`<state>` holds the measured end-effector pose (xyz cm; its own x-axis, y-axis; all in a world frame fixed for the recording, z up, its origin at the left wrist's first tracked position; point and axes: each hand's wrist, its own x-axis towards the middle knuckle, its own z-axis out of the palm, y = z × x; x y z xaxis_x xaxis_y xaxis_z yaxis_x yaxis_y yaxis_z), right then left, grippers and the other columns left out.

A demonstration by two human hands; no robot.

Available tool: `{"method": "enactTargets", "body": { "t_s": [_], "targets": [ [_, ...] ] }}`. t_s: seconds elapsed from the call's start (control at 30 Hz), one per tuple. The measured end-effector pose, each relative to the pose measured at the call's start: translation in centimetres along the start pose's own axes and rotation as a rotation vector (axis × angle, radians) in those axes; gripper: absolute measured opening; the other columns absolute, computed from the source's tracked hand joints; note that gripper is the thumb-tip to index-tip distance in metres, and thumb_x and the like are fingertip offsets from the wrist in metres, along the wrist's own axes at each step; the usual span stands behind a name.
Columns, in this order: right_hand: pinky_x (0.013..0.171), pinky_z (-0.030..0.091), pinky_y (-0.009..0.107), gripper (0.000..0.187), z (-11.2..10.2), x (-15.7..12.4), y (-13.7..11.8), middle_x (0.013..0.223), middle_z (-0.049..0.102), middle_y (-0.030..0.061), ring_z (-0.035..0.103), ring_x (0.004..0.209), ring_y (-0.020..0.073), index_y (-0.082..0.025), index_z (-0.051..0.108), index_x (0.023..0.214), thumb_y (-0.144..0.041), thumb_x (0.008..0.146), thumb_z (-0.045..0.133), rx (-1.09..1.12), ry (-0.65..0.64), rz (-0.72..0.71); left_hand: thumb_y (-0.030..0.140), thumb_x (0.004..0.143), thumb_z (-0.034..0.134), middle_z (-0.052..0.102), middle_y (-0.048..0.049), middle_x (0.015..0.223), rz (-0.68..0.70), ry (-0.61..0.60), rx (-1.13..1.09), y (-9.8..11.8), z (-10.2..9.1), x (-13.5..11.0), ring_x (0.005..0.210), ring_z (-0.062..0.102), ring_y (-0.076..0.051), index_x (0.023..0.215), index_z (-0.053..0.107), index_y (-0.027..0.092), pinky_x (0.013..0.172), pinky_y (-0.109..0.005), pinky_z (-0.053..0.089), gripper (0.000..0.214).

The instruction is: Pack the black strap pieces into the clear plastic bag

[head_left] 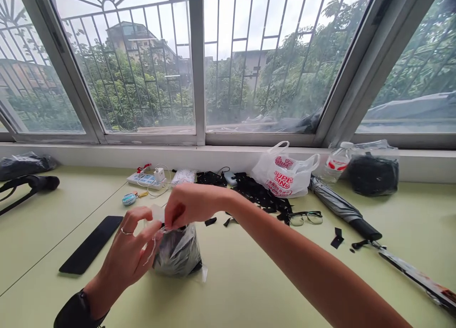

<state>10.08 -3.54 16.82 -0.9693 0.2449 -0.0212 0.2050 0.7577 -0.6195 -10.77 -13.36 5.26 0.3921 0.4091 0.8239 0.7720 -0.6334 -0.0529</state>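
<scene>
A clear plastic bag (pixel 178 252) packed with dark material stands upright on the table, a little left of centre. My left hand (pixel 133 247), with a ring and a black wristband, grips the bag's left upper edge between thumb and fingers. From the right, my right hand (pixel 194 203) reaches across, its fingers pinched together at the bag's mouth. Both hands' fingertips are close together there and partly hide the opening. A small whitish flat piece (pixel 157 213) shows between the hands; what it is I cannot tell.
A black flat slab (pixel 90 245) lies left. Behind are a power strip (pixel 144 179), a blue tape-like roll (pixel 129 198), black scraps (pixel 256 192) and a white carrier bag (pixel 285 173). Eyeglasses (pixel 305 217), a folded umbrella (pixel 342 204) and a bottle (pixel 337 164) are right.
</scene>
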Motion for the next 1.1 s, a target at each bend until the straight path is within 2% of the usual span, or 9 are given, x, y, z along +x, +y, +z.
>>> {"method": "enactTargets", "body": {
  "t_s": [0.1, 0.2, 0.33, 0.53, 0.63, 0.8, 0.93, 1.03, 1.1],
  "targets": [
    [0.052, 0.037, 0.02, 0.017, 0.3, 1.7, -2.0, 0.069, 0.067, -0.0022, 0.055, 0.063, 0.0104, -0.009, 0.079, 0.087, -0.001, 0.079, 0.066, -0.235, -0.226, 0.063, 0.004, 0.09, 0.057, 0.052, -0.0129, 0.116, -0.004, 0.0, 0.067, -0.5, -0.6, -0.4, 0.106, 0.058, -0.025, 0.118, 0.057, 0.021, 0.089, -0.041, 0.053, 0.033],
    [0.05, 0.034, 0.024, 0.011, 0.2, 2.6, -2.7, 0.069, 0.065, 0.0003, 0.053, 0.063, 0.0127, -0.008, 0.077, 0.087, -0.011, 0.086, 0.067, -0.423, -0.214, 0.082, 0.001, 0.087, 0.058, 0.054, -0.0128, 0.117, 0.006, 0.062, 0.039, -0.1, -0.8, -0.6, 0.108, 0.059, -0.027, 0.112, 0.057, 0.021, 0.091, -0.045, 0.052, 0.032],
    [0.065, 0.046, 0.019, 0.014, -0.5, 2.2, -1.5, 0.09, 0.075, 0.0037, 0.065, 0.079, 0.0112, -0.008, 0.078, 0.099, -0.012, 0.093, 0.066, -0.165, -0.192, 0.001, -0.001, 0.083, 0.057, 0.057, -0.0111, 0.112, 0.001, 0.143, -0.017, 0.6, -1.2, -1.1, 0.105, 0.06, -0.027, 0.105, 0.058, 0.021, 0.09, -0.048, 0.052, 0.031],
    [0.074, 0.053, 0.019, 0.011, 0.1, 1.2, 0.8, 0.085, 0.074, 0.0048, 0.069, 0.082, 0.0128, -0.006, 0.075, 0.093, -0.002, 0.085, 0.07, 0.19, -0.002, -0.071, 0.004, 0.085, 0.058, 0.061, -0.0093, 0.114, -0.03, 0.196, -0.013, 1.5, -1.3, -1.3, 0.106, 0.062, -0.026, 0.104, 0.059, 0.024, 0.091, -0.048, 0.055, 0.027],
    [0.071, 0.053, 0.021, 0.006, 0.7, 1.0, 1.5, 0.079, 0.072, 0.003, 0.067, 0.076, 0.0124, -0.008, 0.073, 0.088, -0.01, 0.082, 0.076, 0.291, 0.141, -0.129, 0.003, 0.084, 0.058, 0.061, -0.0096, 0.115, -0.023, 0.187, -0.009, 1.9, -1.4, -1.1, 0.105, 0.063, -0.026, 0.101, 0.06, 0.022, 0.089, -0.047, 0.055, 0.026],
    [0.073, 0.053, 0.024, 0.024, 0.2, -0.6, 4.1, 0.084, 0.072, 0.0038, 0.065, 0.077, 0.0129, -0.011, 0.073, 0.093, -0.028, 0.081, 0.083, 0.508, 0.409, -0.187, -0.001, 0.082, 0.058, 0.061, -0.0104, 0.113, -0.042, 0.193, -0.024, 2.2, -1.8, -1.4, 0.103, 0.063, -0.026, 0.101, 0.061, 0.02, 0.09, -0.048, 0.054, 0.029],
    [0.069, 0.049, 0.025, 0.023, 2.0, -3.5, 9.1, 0.082, 0.07, 0.0038, 0.063, 0.075, 0.0143, -0.012, 0.073, 0.093, -0.033, 0.085, 0.078, 0.348, 0.491, 0.037, -0.002, 0.083, 0.058, 0.062, -0.0099, 0.111, -0.067, 0.188, -0.021, 1.9, -2.4, -2.0, 0.102, 0.064, -0.026, 0.102, 0.061, 0.02, 0.089, -0.047, 0.053, 0.029],
    [0.068, 0.044, 0.025, 0.02, 5.8, -5.7, 13.2, 0.09, 0.069, 0.0056, 0.06, 0.078, 0.0159, -0.013, 0.073, 0.095, -0.026, 0.081, 0.079, -0.02, 0.45, 0.338, -0.002, 0.083, 0.058, 0.062, -0.0092, 0.109, -0.076, 0.186, 0.017, 1.7, -3.2, -2.7, 0.099, 0.064, -0.025, 0.1, 0.062, 0.02, 0.085, -0.045, 0.052, 0.028],
    [0.07, 0.041, 0.026, 0.014, 8.3, -6.6, 15.2, 0.096, 0.068, 0.0085, 0.057, 0.082, 0.0172, -0.012, 0.071, 0.091, -0.017, 0.08, 0.077, -0.107, 0.466, 0.413, -0.002, 0.083, 0.057, 0.062, -0.0083, 0.106, -0.09, 0.183, 0.028, 1.7, -3.9, -3.3, 0.097, 0.064, -0.024, 0.099, 0.061, 0.021, 0.083, -0.043, 0.051, 0.028]
  ]
}}
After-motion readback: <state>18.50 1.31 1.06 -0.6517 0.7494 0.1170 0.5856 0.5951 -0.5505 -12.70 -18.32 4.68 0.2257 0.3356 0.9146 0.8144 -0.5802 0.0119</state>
